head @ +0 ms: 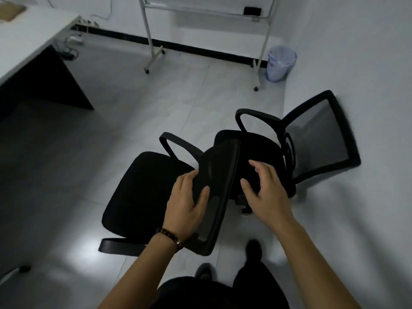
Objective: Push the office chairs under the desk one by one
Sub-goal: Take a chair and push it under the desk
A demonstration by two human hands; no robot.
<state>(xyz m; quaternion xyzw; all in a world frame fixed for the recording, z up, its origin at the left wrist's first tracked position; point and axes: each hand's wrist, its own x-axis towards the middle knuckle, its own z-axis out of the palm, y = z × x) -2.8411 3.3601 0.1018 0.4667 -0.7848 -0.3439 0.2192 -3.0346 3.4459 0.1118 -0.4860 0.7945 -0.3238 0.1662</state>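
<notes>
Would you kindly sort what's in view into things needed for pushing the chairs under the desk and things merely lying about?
Belongs to the job:
near chair, its backrest under the left hand
far chair
desk
right hand, open

Just lying about:
whiteboard stand
waste bin
cables by the wall

place: small office, looks like
giveaways: white desk [33, 39], two black mesh office chairs [142, 192], rolling whiteboard stand [153, 47], lined wastebasket [281, 63]
</notes>
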